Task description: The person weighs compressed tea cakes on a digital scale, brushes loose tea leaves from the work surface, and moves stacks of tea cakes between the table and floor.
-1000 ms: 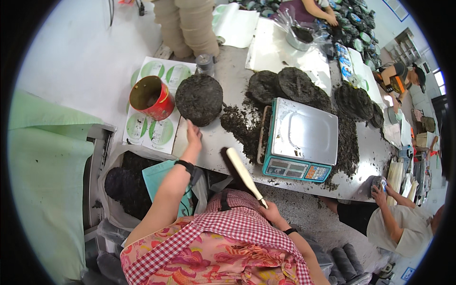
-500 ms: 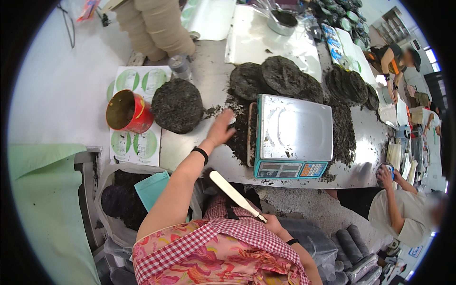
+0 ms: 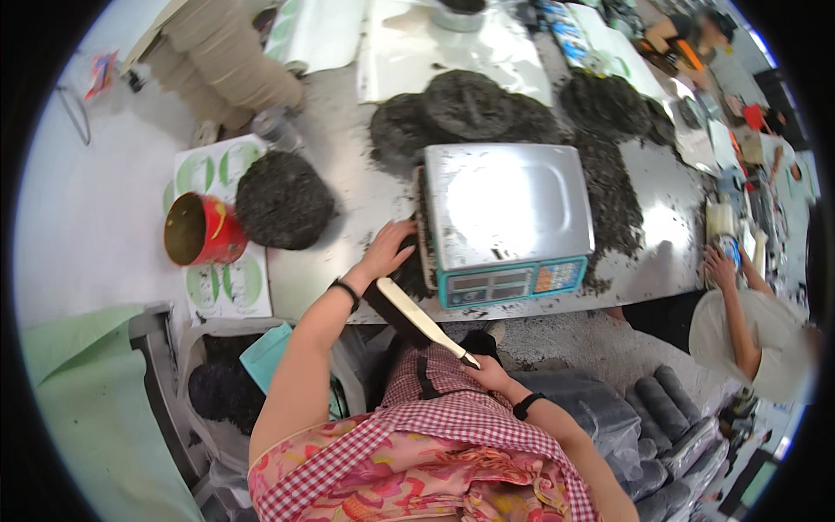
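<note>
One brush [image 3: 407,308]: at table [image 3: 300,278] edge; likely light, stiff-backed, soft-bristled; grip pale handle [image 3: 450,346]
Right hand [image 3: 489,374]: wrapped round handle end
Left hand [image 3: 385,250]: thumb apart from fingers, beside scale [image 3: 509,204]; cannot tell if pinching crumbs [image 3: 414,277]

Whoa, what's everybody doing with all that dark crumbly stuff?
One person's right hand holds a brush with a pale handle. The left hand is down by dark crumbs beside the scale. Off to the left, a dark round cake sits next to a red can.
</note>
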`<state>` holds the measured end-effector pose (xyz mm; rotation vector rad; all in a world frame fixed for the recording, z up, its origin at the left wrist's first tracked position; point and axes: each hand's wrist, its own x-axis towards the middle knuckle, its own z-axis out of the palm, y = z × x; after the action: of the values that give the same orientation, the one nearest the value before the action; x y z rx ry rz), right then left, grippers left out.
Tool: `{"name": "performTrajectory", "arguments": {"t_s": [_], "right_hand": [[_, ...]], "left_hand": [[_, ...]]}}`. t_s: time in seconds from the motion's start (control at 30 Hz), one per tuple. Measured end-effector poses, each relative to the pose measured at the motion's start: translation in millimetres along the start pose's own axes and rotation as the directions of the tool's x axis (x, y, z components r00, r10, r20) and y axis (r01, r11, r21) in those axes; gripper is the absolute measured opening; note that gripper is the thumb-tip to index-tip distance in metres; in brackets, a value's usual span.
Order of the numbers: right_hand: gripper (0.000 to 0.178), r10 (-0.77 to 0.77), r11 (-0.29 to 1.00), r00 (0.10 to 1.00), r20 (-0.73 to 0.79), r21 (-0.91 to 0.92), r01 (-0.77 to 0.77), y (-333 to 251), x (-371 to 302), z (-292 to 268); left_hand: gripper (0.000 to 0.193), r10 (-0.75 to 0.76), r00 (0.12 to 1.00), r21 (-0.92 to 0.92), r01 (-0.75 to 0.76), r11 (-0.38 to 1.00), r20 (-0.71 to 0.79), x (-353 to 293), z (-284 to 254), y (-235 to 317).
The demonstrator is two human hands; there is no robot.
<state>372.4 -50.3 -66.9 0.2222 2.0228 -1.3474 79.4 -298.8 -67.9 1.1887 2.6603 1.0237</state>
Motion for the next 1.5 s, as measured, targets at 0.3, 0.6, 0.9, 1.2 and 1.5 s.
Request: {"name": "performTrajectory", "arguments": {"t_s": [0.3,0.6,0.9,1.2,1.5], "right_hand": [[0.033,-0.094,0.972,0.983,0.159,-0.2,0.125,84.0,-14.1,-117.1],[0.033,-0.08,0.944,0.997,0.013,-0.321,0.08,196.4,-79.9,-279.5],[0.028,0.112,0.973,0.973,-0.204,-0.178,-0.149,278.2,-157.5,-406.8],[0.018,0.018,0.992,0.936,-0.35,0.124,0.027,230.8,-170.9,-467.4],[0.025,0.076,0.87,0.906,-0.415,0.472,0.143,180.0,-175.6,-352.1]], "left_hand": [[0.021,-0.36,0.778,-0.096,0.365,0.926,-0.515,-59.4,92.6,84.8],[0.037,-0.727,0.322,-0.275,0.773,0.572,-0.606,53.2,263.3,217.9],[0.055,-0.771,0.504,-0.399,0.663,0.634,-0.389,196.1,373.0,327.7],[0.052,-0.438,0.838,-0.546,0.211,0.811,-0.326,235.9,275.9,361.6],[0.031,-0.334,0.911,-0.069,0.36,0.931,0.244,59.0,157.6,352.8]]}}
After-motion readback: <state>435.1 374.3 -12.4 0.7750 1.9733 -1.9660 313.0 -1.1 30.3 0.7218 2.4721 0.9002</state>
